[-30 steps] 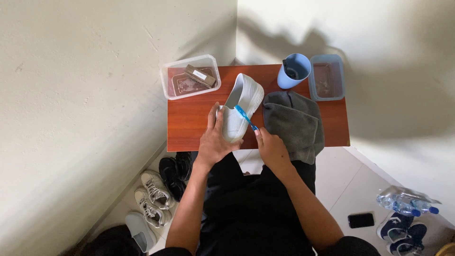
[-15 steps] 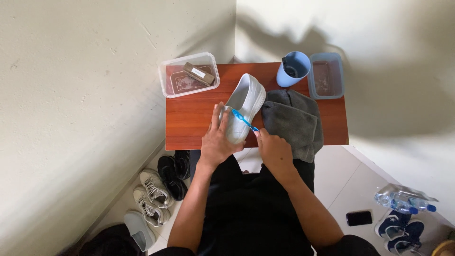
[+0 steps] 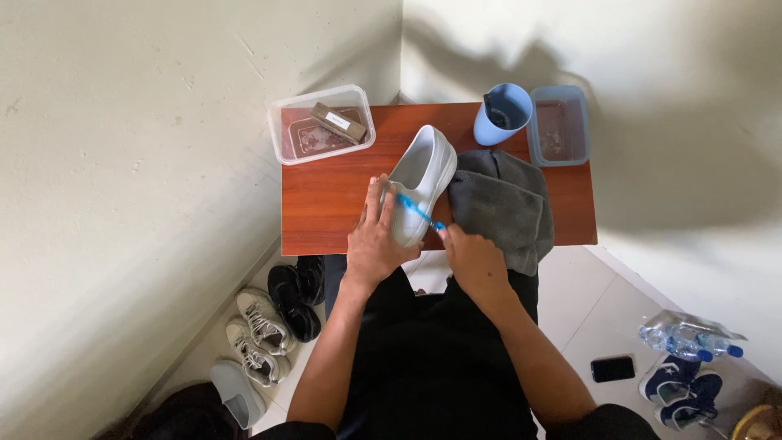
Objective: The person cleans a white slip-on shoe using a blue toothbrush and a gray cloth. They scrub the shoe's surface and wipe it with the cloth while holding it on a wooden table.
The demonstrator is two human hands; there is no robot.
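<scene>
Left hand (image 3: 376,240) stays clamped on the white shoe (image 3: 419,183) mid-table; right hand (image 3: 472,259) pinches a blue toothbrush (image 3: 417,210), which has slid toward the heel. Grey towel (image 3: 501,208) at 3 o'clock.

Domestic interior, corner of a room in a home. Indicators: two plain painted walls (image 3: 163,163) meet at the top centre of the frame; a small wooden table (image 3: 326,204) stands in that corner; the tiled floor (image 3: 603,310) carries pairs of shoes (image 3: 277,318) at lower left, and water bottles (image 3: 688,338) and a phone (image 3: 612,368) at lower right.
</scene>
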